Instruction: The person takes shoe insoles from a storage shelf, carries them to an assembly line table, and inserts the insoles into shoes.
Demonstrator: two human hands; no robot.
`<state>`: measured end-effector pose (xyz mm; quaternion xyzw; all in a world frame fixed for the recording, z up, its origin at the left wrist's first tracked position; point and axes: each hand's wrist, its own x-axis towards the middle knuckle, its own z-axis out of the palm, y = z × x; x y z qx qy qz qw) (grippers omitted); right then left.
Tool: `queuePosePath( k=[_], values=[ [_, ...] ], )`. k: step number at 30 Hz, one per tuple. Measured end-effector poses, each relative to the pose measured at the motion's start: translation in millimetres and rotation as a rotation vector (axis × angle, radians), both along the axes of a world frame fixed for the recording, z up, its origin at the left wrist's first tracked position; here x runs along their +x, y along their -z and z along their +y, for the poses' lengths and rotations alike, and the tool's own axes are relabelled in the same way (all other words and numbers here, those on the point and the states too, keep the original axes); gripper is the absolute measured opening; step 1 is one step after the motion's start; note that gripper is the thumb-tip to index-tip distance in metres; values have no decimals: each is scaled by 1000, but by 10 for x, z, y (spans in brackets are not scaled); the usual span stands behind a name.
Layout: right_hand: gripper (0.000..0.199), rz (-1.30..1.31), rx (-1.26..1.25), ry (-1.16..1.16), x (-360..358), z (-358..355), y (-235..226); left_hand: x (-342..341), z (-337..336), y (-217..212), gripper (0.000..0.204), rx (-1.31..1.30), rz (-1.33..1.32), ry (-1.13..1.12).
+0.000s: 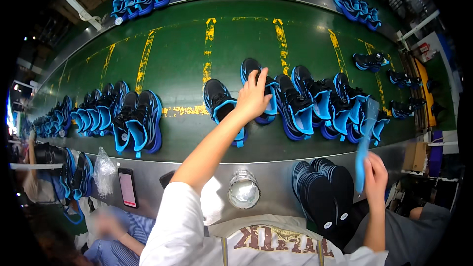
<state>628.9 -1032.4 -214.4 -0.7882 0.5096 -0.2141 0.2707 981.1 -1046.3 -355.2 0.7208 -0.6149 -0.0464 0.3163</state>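
Observation:
My left hand [254,94] lies across the top of a black sneaker with blue trim [252,64], its fingers stretched out and apart. The hand hides the middle of that shoe. Just left of it, partly behind my forearm, sits another black-and-blue sneaker [215,91]. Low on the right, my right hand [376,171] is closed on a long, thin blue insole [363,155], seen nearly edge-on and blurred at its upper end. Beside that hand, two stacks of black insoles [322,192] lie at the bench edge.
Several sneakers [294,106] stand close together right of my left hand. More shoes [143,120] line the green surface [182,69] on the left. A clear round container [244,190], a phone [127,187] and a plastic bag [103,172] lie on the metal edge. Someone sits at left.

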Motion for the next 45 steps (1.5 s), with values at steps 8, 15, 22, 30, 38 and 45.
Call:
queuePosePath(
  k=[8,15,22,30,38,45],
  values=[
    [15,16,855,-253,1633,-872,533,106,-193,75,38,177,218,-121],
    [15,515,76,-541,2107,-492,1424,283,-80,10,38,523,645,41],
    [29,617,-31,-504,1917,-369,1090,228,88,50,38,409,599,0],
    [12,548,-251,-792,1955,-480,1376,196,18,118,41,439,588,-57],
    [14,642,-281,-778,2178,-706,1771,111,57,111,37,383,527,-79],
    [21,781,-150,-903,2228,-748,1695,135,59,93,34,413,558,-63]
  ],
)
